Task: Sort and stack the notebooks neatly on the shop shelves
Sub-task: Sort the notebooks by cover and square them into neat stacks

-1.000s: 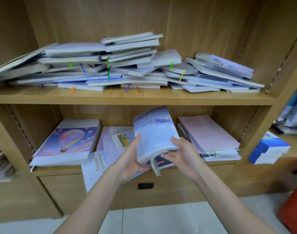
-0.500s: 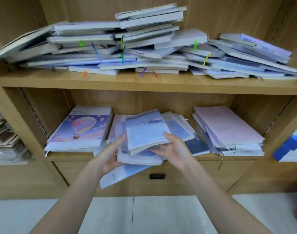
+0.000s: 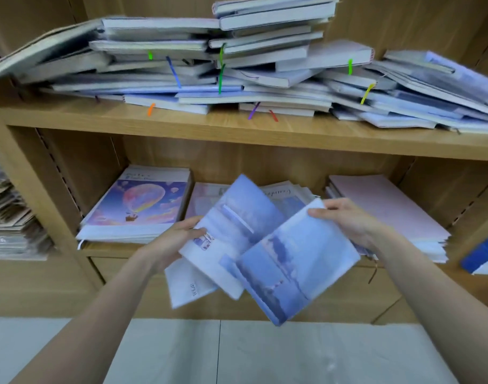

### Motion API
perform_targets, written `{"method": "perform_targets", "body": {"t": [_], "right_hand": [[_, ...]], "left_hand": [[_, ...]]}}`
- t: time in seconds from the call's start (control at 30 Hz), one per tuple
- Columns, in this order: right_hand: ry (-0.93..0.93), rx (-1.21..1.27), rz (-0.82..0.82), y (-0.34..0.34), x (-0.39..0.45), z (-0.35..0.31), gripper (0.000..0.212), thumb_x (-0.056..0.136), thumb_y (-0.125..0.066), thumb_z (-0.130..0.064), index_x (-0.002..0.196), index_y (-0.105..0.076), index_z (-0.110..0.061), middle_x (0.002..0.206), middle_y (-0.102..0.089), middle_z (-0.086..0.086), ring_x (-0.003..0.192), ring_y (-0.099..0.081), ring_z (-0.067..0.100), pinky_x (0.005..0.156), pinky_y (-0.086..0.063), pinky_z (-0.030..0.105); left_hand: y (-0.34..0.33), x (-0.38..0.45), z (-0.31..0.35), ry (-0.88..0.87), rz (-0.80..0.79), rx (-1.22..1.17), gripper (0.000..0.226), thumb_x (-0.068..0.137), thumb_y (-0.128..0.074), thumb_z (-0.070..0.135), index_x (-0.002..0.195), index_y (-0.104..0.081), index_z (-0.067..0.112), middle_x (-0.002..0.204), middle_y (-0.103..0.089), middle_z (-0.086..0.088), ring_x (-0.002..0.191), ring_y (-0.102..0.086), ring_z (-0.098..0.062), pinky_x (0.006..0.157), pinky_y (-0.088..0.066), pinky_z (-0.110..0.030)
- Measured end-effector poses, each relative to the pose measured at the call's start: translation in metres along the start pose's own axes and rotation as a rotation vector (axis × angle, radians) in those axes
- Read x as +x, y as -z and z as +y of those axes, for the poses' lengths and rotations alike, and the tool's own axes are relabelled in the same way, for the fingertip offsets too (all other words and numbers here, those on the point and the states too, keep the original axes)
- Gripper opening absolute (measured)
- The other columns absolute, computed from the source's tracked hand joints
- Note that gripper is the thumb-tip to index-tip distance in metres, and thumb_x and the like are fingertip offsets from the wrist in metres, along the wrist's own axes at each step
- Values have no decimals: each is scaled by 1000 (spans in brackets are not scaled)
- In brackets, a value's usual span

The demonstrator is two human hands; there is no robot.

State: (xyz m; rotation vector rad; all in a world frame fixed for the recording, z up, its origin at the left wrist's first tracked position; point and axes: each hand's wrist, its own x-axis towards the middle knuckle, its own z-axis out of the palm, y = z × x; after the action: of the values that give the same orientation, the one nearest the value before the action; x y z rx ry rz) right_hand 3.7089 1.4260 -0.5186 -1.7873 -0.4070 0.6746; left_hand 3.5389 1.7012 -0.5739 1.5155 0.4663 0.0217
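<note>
I hold two blue sky-print notebooks in front of the lower shelf [image 3: 107,249]. My left hand [image 3: 170,242] grips the left edge of one blue notebook [image 3: 231,225], thumb on its cover. My right hand [image 3: 345,220] pinches the top corner of a second blue notebook [image 3: 298,261], which overlaps the first and tilts down to the right. A pale notebook [image 3: 187,286] sticks out below them. Behind them lies a loose pile of notebooks [image 3: 287,192] in the middle of the lower shelf.
A balloon-cover stack [image 3: 137,206] lies at the lower shelf's left, a pink stack [image 3: 387,212] at its right. The upper shelf [image 3: 237,128] carries a messy heap of notebooks [image 3: 209,65] with coloured ribbons. More stacks [image 3: 10,225] sit far left, blue ones [image 3: 484,256] far right.
My hands have drawn apart. The right hand pulled one blue notebook off to the right and down, away from the one in my left hand. The view moved closer and lower.
</note>
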Motion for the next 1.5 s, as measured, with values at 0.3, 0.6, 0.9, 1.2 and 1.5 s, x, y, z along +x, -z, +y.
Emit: {"method": "perform_targets", "body": {"t": [0.3,0.6,0.9,1.2,1.5], "right_hand": [[156,16,-77,-24,1,-3,8,84,-65,-17,87,-67,-10,88,-70,10,80,-67,24,75,-52,35],[453,34,328,10,-63,-55,6,81,-71,-15,81,-65,-15,82,-65,1,74,-57,15,68,-42,30],[467,260,208,46,-111,-37,103,39,-88,-56,126,-45,-21,123,-60,-7,108,-60,2,78,-51,16],[693,616,352,67,-97,-123,32,86,-57,0,116,-55,-7,98,-67,5,70,-67,15,54,-55,22],[300,500,408,110,3,-211,24,88,-57,3,111,-52,9,120,-54,24,48,-65,21,43,-51,18]], "left_hand": [[-25,-19,34,-101,-179,252,27,95,-50,16,117,-60,27,114,-68,5,102,-64,-12,83,-47,-22],[-84,-44,79,-591,-202,516,27,83,-66,31,106,-53,30,94,-62,19,90,-61,-1,73,-47,-16],[-129,-57,142,-836,-34,102,22,80,-70,30,96,-55,28,96,-66,6,88,-64,-11,78,-50,-30],[-196,-15,235,-800,39,39,20,98,-44,21,118,-48,19,113,-57,0,109,-55,-21,96,-43,-38],[-133,36,188,-1166,768,1437,53,51,-77,4,103,-67,6,119,-62,-13,108,-58,-38,91,-46,-49]]}}
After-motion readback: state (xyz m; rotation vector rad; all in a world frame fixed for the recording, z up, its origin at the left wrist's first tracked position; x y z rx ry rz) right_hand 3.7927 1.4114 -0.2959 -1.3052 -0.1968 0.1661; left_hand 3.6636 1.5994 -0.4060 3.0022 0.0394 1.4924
